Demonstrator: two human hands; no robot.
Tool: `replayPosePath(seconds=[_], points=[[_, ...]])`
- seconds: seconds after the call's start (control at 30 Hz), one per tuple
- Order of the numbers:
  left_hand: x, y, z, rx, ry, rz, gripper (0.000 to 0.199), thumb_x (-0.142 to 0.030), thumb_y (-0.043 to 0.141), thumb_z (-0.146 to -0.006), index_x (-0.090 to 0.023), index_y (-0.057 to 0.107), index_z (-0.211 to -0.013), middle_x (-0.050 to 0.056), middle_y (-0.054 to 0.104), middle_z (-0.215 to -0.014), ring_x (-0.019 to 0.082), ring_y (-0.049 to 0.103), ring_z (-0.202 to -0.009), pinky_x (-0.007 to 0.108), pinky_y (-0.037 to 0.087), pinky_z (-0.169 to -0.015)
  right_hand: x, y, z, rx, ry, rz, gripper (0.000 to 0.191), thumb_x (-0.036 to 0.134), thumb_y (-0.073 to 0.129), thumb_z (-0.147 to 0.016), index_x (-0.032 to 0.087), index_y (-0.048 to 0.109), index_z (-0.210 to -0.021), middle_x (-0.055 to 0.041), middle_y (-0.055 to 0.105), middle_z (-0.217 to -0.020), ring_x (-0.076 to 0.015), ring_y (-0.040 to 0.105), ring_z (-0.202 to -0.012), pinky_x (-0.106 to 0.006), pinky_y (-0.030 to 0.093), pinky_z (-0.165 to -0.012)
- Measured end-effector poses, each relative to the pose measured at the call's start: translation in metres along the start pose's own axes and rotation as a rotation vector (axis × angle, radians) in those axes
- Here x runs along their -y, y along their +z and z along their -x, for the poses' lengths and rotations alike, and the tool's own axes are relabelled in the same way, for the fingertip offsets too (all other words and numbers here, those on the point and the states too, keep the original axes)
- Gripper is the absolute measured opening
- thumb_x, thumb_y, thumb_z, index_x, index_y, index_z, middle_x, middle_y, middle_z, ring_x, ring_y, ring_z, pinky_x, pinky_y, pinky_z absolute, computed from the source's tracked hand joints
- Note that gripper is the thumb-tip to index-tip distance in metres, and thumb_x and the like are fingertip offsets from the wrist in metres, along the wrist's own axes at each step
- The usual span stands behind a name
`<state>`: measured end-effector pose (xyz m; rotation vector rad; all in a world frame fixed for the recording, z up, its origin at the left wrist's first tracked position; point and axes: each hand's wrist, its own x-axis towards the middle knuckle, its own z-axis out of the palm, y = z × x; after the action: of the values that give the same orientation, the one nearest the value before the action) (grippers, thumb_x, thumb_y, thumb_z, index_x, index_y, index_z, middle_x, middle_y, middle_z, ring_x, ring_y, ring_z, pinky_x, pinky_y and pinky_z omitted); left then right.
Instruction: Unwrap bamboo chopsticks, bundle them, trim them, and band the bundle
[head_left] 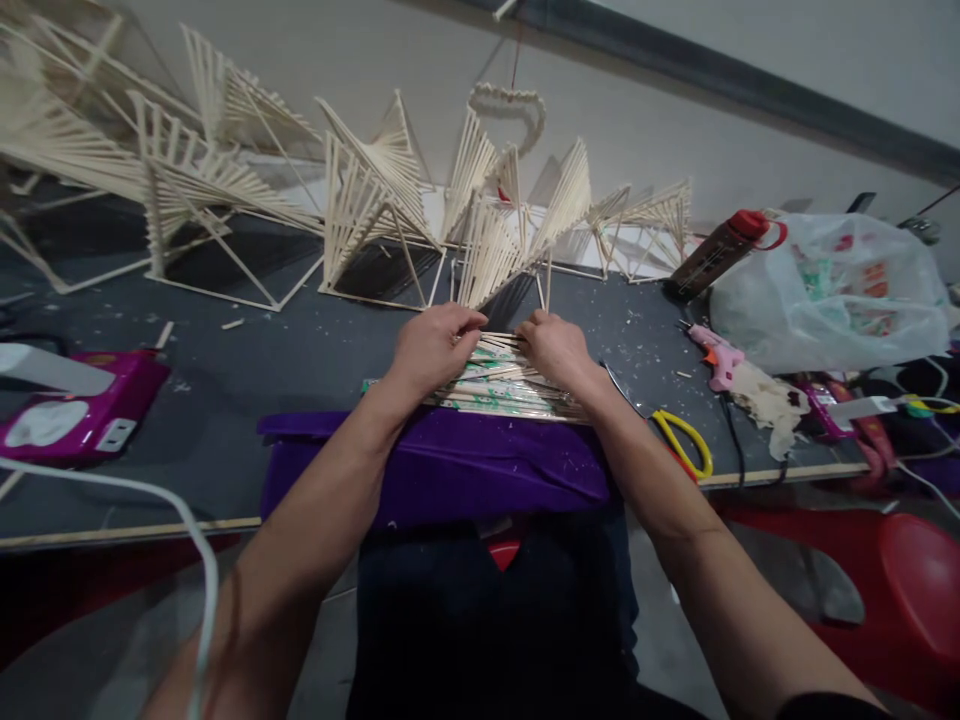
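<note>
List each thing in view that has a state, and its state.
Left hand: fingers bent, grip unclear
Right hand: fingers bent, grip unclear
Sticks: bundled in clear printed plastic
Stick structures: assembled, standing
Bottle: red lid on
Plastic bag: bulging
Pink glue gun: lying down
Purple cloth: creased
Yellow-handled tool: partly hidden

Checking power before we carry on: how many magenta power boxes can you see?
2. The left box sits on the table, left of the purple cloth; the right box is right of the pink glue gun, partly covered. Others may be hidden.
</note>
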<state>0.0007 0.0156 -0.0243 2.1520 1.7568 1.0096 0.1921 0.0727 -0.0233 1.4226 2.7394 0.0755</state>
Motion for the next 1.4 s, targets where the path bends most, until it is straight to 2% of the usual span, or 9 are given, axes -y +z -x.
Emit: replayPosePath(seconds=[0.17, 0.3, 0.47, 0.7, 0.8, 0.93, 1.03, 1.2, 1.4], points=[[0.002, -0.001, 0.001, 0.073, 0.011, -0.104, 0.027, -0.028, 0.051, -0.084, -0.019, 0.071, -0.101, 0.005, 0.072, -0.102, 0.021, 0.063, -0.097, 0.032, 0.046, -0.085, -0.008, -0.006, 0.009, -0.103, 0.011, -0.145, 0.026, 0.029, 0.045, -0.091, 0.024, 0.068, -0.103, -0.0073, 0.066, -0.103, -0.0207, 0.062, -0.09, -0.028, 0.041, -0.069], [0.002, -0.004, 0.002, 0.069, -0.086, -0.206, 0.026, -0.031, 0.05, -0.086, -0.021, 0.071, -0.096, 0.006, 0.072, -0.098, 0.023, 0.064, -0.095, 0.033, 0.046, -0.079, -0.027, -0.009, 0.017, -0.236, 0.232, -0.312, 0.024, 0.036, 0.05, -0.088, 0.023, 0.068, -0.095, -0.0033, 0.071, -0.089, -0.0198, 0.064, -0.082, -0.028, 0.042, -0.07], [0.004, -0.002, 0.0, 0.024, -0.284, -0.311, 0.028, -0.038, 0.054, -0.084, -0.023, 0.068, -0.104, 0.007, 0.073, -0.09, 0.025, 0.066, -0.085, 0.034, 0.045, -0.073, -0.032, 0.001, 0.008, -0.151, 0.324, -0.326, 0.032, 0.037, 0.053, -0.085, 0.023, 0.065, -0.111, -0.006, 0.073, -0.091, -0.0235, 0.066, -0.087, -0.029, 0.042, -0.07], [0.012, 0.008, -0.01, 0.03, -0.317, -0.323, 0.031, -0.034, 0.049, -0.088, -0.021, 0.065, -0.111, 0.011, 0.073, -0.095, 0.029, 0.065, -0.089, 0.039, 0.044, -0.077, -0.032, 0.022, -0.018, -0.196, 0.306, -0.382, 0.026, 0.032, 0.049, -0.087, 0.021, 0.07, -0.098, -0.0077, 0.073, -0.092, -0.0212, 0.066, -0.089, -0.027, 0.043, -0.073], [0.009, 0.007, -0.009, 0.007, -0.241, -0.281, 0.03, -0.033, 0.048, -0.088, -0.019, 0.066, -0.107, 0.01, 0.071, -0.099, 0.027, 0.064, -0.093, 0.037, 0.044, -0.08, -0.036, 0.03, -0.023, -0.265, 0.307, -0.49, 0.025, 0.032, 0.051, -0.086, 0.018, 0.068, -0.1, -0.0065, 0.073, -0.089, -0.0187, 0.066, -0.083, -0.026, 0.043, -0.072], [0.0, 0.011, -0.003, 0.133, 0.069, -0.252, 0.033, -0.034, 0.046, -0.089, -0.019, 0.067, -0.11, 0.008, 0.069, -0.111, 0.025, 0.058, -0.107, 0.036, 0.042, -0.091, -0.038, 0.028, -0.014, -0.333, 0.295, -0.599, 0.03, 0.034, 0.053, -0.085, 0.017, 0.062, -0.108, -0.0035, 0.072, -0.084, -0.0169, 0.065, -0.077, -0.025, 0.043, -0.069], [-0.007, 0.019, 0.0, 0.255, 0.196, -0.27, 0.039, -0.036, 0.043, -0.092, -0.019, 0.062, -0.121, 0.009, 0.066, -0.119, 0.025, 0.055, -0.112, 0.038, 0.04, -0.095, -0.037, 0.018, 0.001, -0.257, 0.235, -0.52, 0.024, 0.034, 0.052, -0.085, 0.02, 0.067, -0.098, -0.0025, 0.071, -0.084, -0.0166, 0.063, -0.077, -0.025, 0.041, -0.068], [-0.013, 0.022, 0.004, 0.291, 0.179, -0.334, 0.036, -0.037, 0.045, -0.091, -0.021, 0.064, -0.116, 0.011, 0.067, -0.115, 0.027, 0.058, -0.108, 0.039, 0.043, -0.087, -0.036, 0.004, 0.017, -0.068, 0.065, -0.347, 0.025, 0.033, 0.054, -0.083, 0.025, 0.071, -0.1, -0.002, 0.071, -0.097, -0.0172, 0.063, -0.085, -0.024, 0.037, -0.066], [-0.006, 0.009, 0.006, 0.337, 0.15, -0.283, 0.038, -0.043, 0.051, -0.085, -0.024, 0.066, -0.115, 0.005, 0.067, -0.114, 0.023, 0.059, -0.106, 0.032, 0.045, -0.084, -0.039, -0.008, 0.027, 0.119, -0.121, -0.43, 0.037, 0.052, 0.053, -0.085, 0.024, 0.07, -0.103, -0.0023, 0.069, -0.1, -0.0171, 0.061, -0.09, -0.024, 0.037, -0.069]])
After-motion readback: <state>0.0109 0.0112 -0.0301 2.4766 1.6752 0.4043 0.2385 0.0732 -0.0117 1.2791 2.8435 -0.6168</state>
